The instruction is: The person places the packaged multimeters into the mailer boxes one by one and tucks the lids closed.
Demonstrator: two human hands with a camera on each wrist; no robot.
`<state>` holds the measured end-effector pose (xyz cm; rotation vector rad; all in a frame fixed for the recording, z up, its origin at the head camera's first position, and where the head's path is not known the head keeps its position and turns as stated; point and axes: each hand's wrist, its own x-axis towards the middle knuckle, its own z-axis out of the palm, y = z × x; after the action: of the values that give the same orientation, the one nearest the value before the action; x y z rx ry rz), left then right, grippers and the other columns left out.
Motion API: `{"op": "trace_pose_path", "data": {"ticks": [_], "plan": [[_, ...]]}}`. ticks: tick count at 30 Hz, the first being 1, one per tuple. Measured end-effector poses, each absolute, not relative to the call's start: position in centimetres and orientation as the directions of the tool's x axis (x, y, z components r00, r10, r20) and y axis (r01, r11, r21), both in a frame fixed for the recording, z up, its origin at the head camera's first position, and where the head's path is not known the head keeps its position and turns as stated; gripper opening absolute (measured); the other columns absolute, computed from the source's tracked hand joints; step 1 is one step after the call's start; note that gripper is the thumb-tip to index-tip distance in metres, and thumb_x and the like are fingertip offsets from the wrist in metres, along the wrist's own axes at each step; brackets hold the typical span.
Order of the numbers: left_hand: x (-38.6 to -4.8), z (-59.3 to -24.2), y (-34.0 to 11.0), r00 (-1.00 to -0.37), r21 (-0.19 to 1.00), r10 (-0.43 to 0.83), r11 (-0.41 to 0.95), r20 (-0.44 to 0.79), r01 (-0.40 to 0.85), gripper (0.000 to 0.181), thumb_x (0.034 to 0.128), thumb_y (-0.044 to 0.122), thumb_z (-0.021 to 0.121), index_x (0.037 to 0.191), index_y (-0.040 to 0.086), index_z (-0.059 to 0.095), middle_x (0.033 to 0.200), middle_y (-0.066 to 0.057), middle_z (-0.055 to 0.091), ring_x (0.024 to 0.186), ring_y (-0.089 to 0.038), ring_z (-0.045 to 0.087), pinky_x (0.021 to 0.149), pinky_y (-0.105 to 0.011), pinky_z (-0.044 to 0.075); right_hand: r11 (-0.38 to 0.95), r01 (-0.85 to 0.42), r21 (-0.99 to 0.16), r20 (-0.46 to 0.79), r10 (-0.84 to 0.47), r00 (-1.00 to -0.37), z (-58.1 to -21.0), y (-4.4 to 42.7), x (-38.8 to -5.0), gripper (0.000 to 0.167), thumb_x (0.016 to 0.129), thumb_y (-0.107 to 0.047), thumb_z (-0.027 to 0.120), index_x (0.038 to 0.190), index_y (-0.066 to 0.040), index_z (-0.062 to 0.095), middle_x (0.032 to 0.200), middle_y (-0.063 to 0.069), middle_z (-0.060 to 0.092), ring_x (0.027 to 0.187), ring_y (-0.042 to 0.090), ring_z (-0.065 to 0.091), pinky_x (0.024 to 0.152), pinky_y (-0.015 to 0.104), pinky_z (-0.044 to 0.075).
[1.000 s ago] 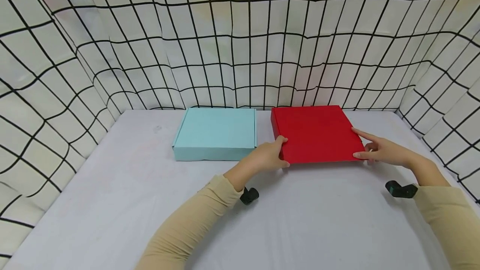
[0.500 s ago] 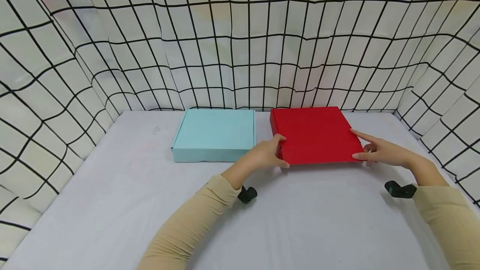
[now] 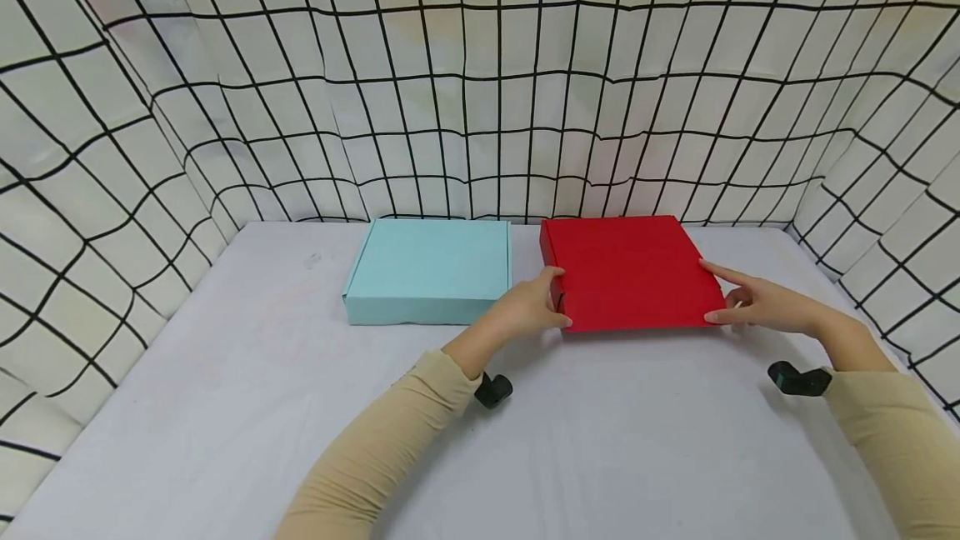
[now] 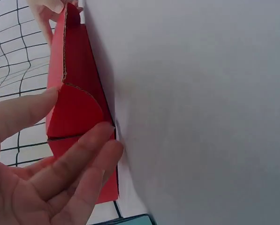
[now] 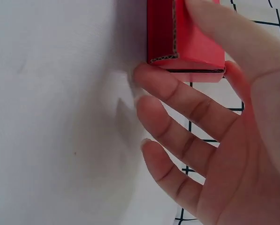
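The red cardboard box [image 3: 622, 265] lies at the back right of the table. My left hand [image 3: 528, 307] holds its front left corner, thumb at the lid's front edge and a finger on the side. In the left wrist view the thumb touches the top of a rounded side flap [image 4: 79, 112], and fingers lie along its lower side. At the front right corner my right hand [image 3: 768, 302] has its thumb on the lid and its index finger along the side edge. Its other fingers spread below the corner in the right wrist view. The box's inside is hidden.
A light blue box [image 3: 435, 265] of similar shape sits to the left, close to my left hand. White cloth covers the table [image 3: 600, 440]. Black netting [image 3: 495, 73] over white sheets stands around the back and sides. Black wrist devices [image 3: 799, 379] hang by both sleeves.
My left hand has shifted slightly left at the corner. The lid's front strip now bends along a crease, and its front corners have drawn in a little. The light blue box stays put.
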<state>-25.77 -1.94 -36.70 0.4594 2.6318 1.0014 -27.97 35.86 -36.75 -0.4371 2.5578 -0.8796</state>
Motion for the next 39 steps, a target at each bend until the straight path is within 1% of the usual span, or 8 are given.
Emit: {"op": "trace_pose_path", "data": {"ticks": [5, 8, 10, 15, 19, 25, 32, 39], "plan": [[-26.1, -37.2, -1.2, -0.937, 0.583, 0.329, 0.786, -0.115, 0.205, 0.086, 0.0889, 0.021, 0.081, 0.158, 0.008, 0.031, 0.127, -0.016, 0.060, 0.101, -0.027, 0.063, 0.079, -0.034, 0.057, 0.798, -0.225, -0.560, -0.190, -0.388, -0.902, -37.3, 35.0, -28.4, 0.099, 0.091, -0.031, 0.078, 0.163, -0.003, 0.016, 0.105, 0.010, 0.061, 0.092, 0.023, 0.060, 0.075, 0.035, 0.051], [-26.2, -37.4, -0.4, -0.937, 0.513, 0.326, 0.830, -0.124, 0.221, 0.094, 0.0876, 0.024, 0.083, 0.162, 0.010, 0.026, 0.161, -0.019, 0.030, 0.131, -0.037, 0.051, 0.094, -0.044, 0.056, 0.818, -0.241, -0.523, -0.158, -0.371, -0.915, -37.4, 34.4, -28.7, 0.101, 0.089, -0.033, 0.081, 0.162, -0.002, 0.018, 0.120, 0.020, 0.056, 0.099, 0.028, 0.059, 0.075, 0.036, 0.053], [-26.3, -37.5, 0.2, -0.932, 0.466, 0.333, 0.854, -0.143, 0.233, 0.099, 0.0880, 0.029, 0.082, 0.164, 0.012, 0.021, 0.169, -0.018, 0.012, 0.142, -0.043, 0.039, 0.100, -0.050, 0.052, 0.821, -0.260, -0.508, -0.130, -0.372, -0.919, -37.6, 34.1, -28.9, 0.102, 0.088, -0.033, 0.081, 0.162, -0.001, 0.018, 0.134, 0.029, 0.047, 0.108, 0.037, 0.056, 0.079, 0.043, 0.056], [-26.8, -38.1, 1.3, -0.935, 0.333, 0.321, 0.907, -0.152, 0.258, 0.107, 0.0885, 0.047, 0.078, 0.166, 0.016, 0.011, 0.171, -0.015, -0.004, 0.153, -0.045, 0.015, 0.114, -0.053, 0.037, 0.792, -0.307, -0.527, -0.087, -0.410, -0.908, -38.0, 32.7, -29.8, 0.108, 0.087, -0.034, 0.082, 0.163, -0.002, 0.012, 0.163, 0.033, 0.006, 0.144, 0.056, 0.019, 0.104, 0.072, 0.037], [-27.4, -38.4, 1.9, -0.929, 0.239, 0.345, 0.921, -0.132, 0.308, 0.110, 0.0866, 0.055, 0.076, 0.167, 0.016, 0.011, 0.171, -0.014, -0.003, 0.155, -0.042, 0.007, 0.118, -0.056, 0.029, 0.761, -0.326, -0.561, -0.113, -0.461, -0.880, -38.7, 31.5, -30.4, 0.114, 0.084, -0.035, 0.085, 0.165, -0.006, 0.009, 0.167, 0.029, -0.009, 0.148, 0.056, 0.004, 0.107, 0.073, 0.030], [-28.7, -38.5, 1.7, -0.880, 0.174, 0.450, 0.889, -0.154, 0.424, 0.111, 0.0858, 0.056, 0.076, 0.167, 0.020, 0.009, 0.172, -0.007, 0.001, 0.155, -0.041, 0.001, 0.119, -0.058, 0.023, 0.750, -0.328, -0.575, -0.163, -0.497, -0.852, -38.6, 31.3, -30.9, 0.119, 0.078, -0.030, 0.091, 0.164, -0.007, 0.012, 0.166, 0.029, -0.010, 0.146, 0.059, 0.006, 0.104, 0.071, 0.037], [-29.3, -38.3, 1.3, -0.866, 0.294, 0.472, 0.862, -0.165, 0.413, 0.113, 0.0849, 0.047, 0.080, 0.167, 0.024, 0.006, 0.173, -0.002, -0.003, 0.155, -0.037, -0.006, 0.118, -0.059, 0.027, 0.761, -0.322, -0.563, -0.163, -0.484, -0.860, -38.0, 31.5, -30.9, 0.119, 0.077, -0.029, 0.091, 0.164, -0.008, 0.013, 0.167, 0.027, -0.005, 0.145, 0.058, 0.009, 0.102, 0.070, 0.040], [-29.4, -38.1, 2.0, -0.879, 0.247, 0.457, 0.875, -0.135, 0.416, 0.108, 0.0886, 0.042, 0.079, 0.167, 0.022, 0.008, 0.173, -0.004, -0.001, 0.155, -0.038, -0.004, 0.116, -0.056, 0.031, 0.802, -0.331, -0.497, -0.095, -0.430, -0.898, -38.1, 31.6, -30.6, 0.109, 0.081, -0.028, 0.088, 0.164, -0.011, 0.019, 0.167, 0.023, 0.003, 0.142, 0.057, 0.017, 0.098, 0.069, 0.045]]}}
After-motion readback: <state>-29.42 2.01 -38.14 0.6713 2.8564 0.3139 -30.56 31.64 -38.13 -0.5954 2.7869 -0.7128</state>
